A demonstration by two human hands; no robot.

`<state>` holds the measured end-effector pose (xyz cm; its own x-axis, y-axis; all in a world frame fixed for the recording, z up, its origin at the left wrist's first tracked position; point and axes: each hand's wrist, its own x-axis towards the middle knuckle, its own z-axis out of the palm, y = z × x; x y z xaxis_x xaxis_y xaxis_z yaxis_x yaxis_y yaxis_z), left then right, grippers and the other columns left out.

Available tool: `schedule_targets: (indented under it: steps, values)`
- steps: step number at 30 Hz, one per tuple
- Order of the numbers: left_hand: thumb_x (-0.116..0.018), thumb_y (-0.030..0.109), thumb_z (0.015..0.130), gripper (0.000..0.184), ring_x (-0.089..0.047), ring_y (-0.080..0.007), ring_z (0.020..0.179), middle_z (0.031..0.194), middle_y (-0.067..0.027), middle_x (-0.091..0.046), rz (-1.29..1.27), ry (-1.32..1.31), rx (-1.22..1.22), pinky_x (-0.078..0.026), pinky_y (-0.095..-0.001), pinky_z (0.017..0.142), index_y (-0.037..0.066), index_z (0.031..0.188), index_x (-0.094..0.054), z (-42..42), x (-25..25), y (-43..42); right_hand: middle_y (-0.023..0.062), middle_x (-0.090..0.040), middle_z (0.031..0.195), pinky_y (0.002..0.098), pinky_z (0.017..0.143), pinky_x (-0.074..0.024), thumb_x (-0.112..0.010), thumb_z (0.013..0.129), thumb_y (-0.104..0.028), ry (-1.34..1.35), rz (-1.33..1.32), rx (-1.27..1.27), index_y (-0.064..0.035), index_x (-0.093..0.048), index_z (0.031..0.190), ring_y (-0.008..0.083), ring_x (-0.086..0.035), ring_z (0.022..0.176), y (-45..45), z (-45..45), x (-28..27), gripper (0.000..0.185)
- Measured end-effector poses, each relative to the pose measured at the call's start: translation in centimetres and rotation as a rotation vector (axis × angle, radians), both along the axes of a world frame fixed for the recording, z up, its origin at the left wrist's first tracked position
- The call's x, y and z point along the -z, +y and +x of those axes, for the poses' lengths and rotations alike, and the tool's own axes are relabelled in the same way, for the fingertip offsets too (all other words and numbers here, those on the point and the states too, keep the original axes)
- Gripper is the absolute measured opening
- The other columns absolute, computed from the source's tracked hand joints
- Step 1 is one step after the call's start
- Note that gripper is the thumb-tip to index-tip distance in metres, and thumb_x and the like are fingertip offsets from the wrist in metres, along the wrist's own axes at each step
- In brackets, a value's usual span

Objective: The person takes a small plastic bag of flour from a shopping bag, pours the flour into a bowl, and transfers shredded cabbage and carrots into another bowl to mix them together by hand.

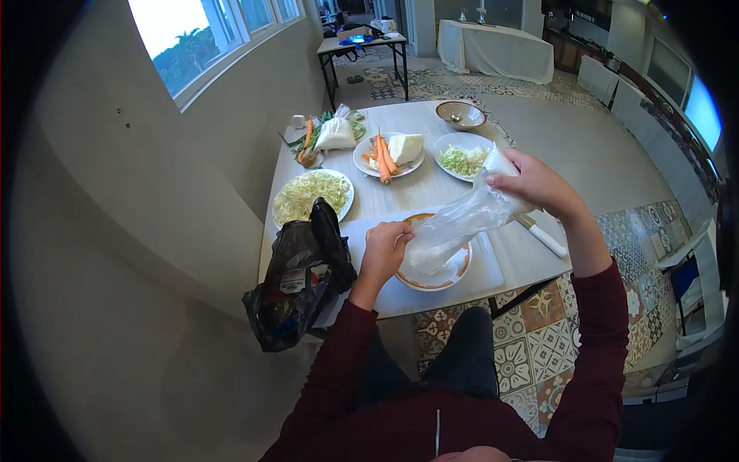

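Observation:
A clear plastic bag with white powder in it is tilted over a bowl with a brown rim. My right hand grips the bag's raised end, at the upper right. Over the bowl's left edge, my left hand pinches the bag's lower, mouth end between thumb and fingers. White powder lies in the bowl beneath the bag. The bowl rests on a white cutting board. A knife with a white handle lies to the right, under my right forearm.
A black plastic bag stands at the table's left front. Behind it are a plate of shredded cabbage, a plate with carrots and a white block, a plate of chopped greens, and a small bowl. A wall borders the left.

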<state>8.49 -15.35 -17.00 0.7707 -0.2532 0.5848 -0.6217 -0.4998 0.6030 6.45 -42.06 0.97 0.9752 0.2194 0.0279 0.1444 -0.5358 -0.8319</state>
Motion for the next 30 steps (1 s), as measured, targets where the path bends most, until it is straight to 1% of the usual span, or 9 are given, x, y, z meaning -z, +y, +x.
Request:
schedule_targets:
  steps: [2, 4, 7, 13, 16, 20, 25, 28, 30]
  values:
    - [-0.064, 0.008, 0.080, 0.003, -0.060, -0.0271, 0.079, 0.078, -0.0072, -0.065, -0.014, 0.007, -0.006, -0.042, -0.0395, 0.073, 0.007, 0.082, -0.064, 0.0, 0.3, 0.0, 0.0039, -0.062, 0.094, 0.0246, 0.075, -0.0469, -0.066, 0.086, -0.024, 0.004, 0.001, 0.003, 0.0013, -0.055, 0.113, 0.0081, -0.057, 0.082, 0.0, -0.1, -0.1, 0.038]
    - [-0.064, 0.009, 0.080, 0.003, -0.060, -0.0270, 0.079, 0.078, -0.0072, -0.065, -0.027, 0.016, -0.003, -0.042, -0.0395, 0.073, 0.007, 0.083, -0.064, 0.0, 0.3, 0.0, 0.0044, -0.062, 0.095, 0.0251, 0.076, -0.0469, -0.066, 0.086, -0.024, 0.002, 0.006, -0.001, 0.0013, -0.055, 0.113, 0.0086, -0.057, 0.082, 0.0, -0.2, -0.4, 0.039]
    - [-0.065, 0.009, 0.080, 0.003, -0.059, -0.0272, 0.079, 0.077, -0.0072, -0.064, -0.018, 0.023, -0.020, -0.042, -0.0398, 0.073, 0.007, 0.083, -0.063, 0.0, 0.5, 0.0, 0.0051, -0.062, 0.096, 0.0255, 0.077, -0.0468, -0.067, 0.085, -0.026, -0.035, -0.107, -0.014, 0.0011, -0.055, 0.114, 0.0092, -0.058, 0.084, 0.3, 0.2, 0.0, 0.041]
    - [-0.065, 0.008, 0.081, 0.004, -0.059, -0.0286, 0.076, 0.075, -0.0090, -0.063, -0.086, 0.019, -0.071, -0.042, -0.0401, 0.072, 0.006, 0.084, -0.063, -0.2, 0.6, -0.3, 0.0059, -0.063, 0.098, 0.0254, 0.078, -0.0470, -0.068, 0.084, -0.028, -0.048, -0.049, -0.099, 0.0013, -0.055, 0.116, 0.0099, -0.058, 0.086, 1.5, 0.8, -1.5, 0.045]
    - [-0.064, 0.008, 0.081, 0.004, -0.059, -0.0299, 0.073, 0.074, -0.0112, -0.062, -0.128, -0.001, -0.079, -0.042, -0.0403, 0.069, 0.005, 0.084, -0.062, 0.1, 0.8, -0.1, 0.0109, -0.065, 0.098, 0.0290, 0.077, -0.0476, -0.068, 0.080, -0.029, -0.052, -0.082, -0.083, 0.0028, -0.057, 0.113, 0.0158, -0.061, 0.086, 2.4, 0.9, -2.0, 0.048]
    - [-0.064, 0.007, 0.081, 0.005, -0.059, -0.0317, 0.071, 0.074, -0.0137, -0.062, -0.155, 0.001, -0.070, -0.044, -0.0406, 0.064, 0.002, 0.083, -0.062, 0.1, 0.7, 0.1, 0.0108, -0.065, 0.096, 0.0288, 0.076, -0.0480, -0.068, 0.080, -0.030, -0.056, -0.048, -0.114, 0.0024, -0.057, 0.113, 0.0158, -0.062, 0.085, 2.6, 1.3, -2.0, 0.047]
    - [-0.064, 0.005, 0.081, 0.006, -0.059, -0.0317, 0.071, 0.076, -0.0155, -0.063, -0.181, 0.046, -0.038, -0.046, -0.0395, 0.065, 0.000, 0.083, -0.062, -0.7, 0.4, 0.4, 0.0106, -0.066, 0.095, 0.0293, 0.077, -0.0483, -0.069, 0.079, -0.030, -0.042, -0.124, -0.100, 0.0018, -0.058, 0.111, 0.0159, -0.062, 0.085, 2.5, 1.5, -2.5, 0.046]
    - [-0.064, 0.005, 0.081, 0.007, -0.059, -0.0309, 0.073, 0.077, -0.0159, -0.063, -0.205, 0.086, -0.017, -0.046, -0.0384, 0.067, 0.000, 0.083, -0.062, -1.2, 1.0, 0.5, 0.0050, -0.063, 0.091, 0.0267, 0.074, -0.0463, -0.068, 0.081, -0.030, -0.077, -0.210, -0.149, -0.0014, -0.059, 0.107, 0.0114, -0.058, 0.081, 2.0, 2.1, -2.0, 0.040]
    - [-0.064, 0.006, 0.081, 0.007, -0.060, -0.0305, 0.074, 0.077, -0.0159, -0.063, -0.216, 0.113, -0.007, -0.046, -0.0377, 0.067, -0.001, 0.083, -0.062, -1.4, 1.4, 0.4, 0.0055, -0.063, 0.087, 0.0274, 0.072, -0.0462, -0.069, 0.080, -0.032, -0.090, -0.257, -0.130, -0.0011, -0.060, 0.102, 0.0121, -0.058, 0.079, 1.9, 2.2, -2.0, 0.039]
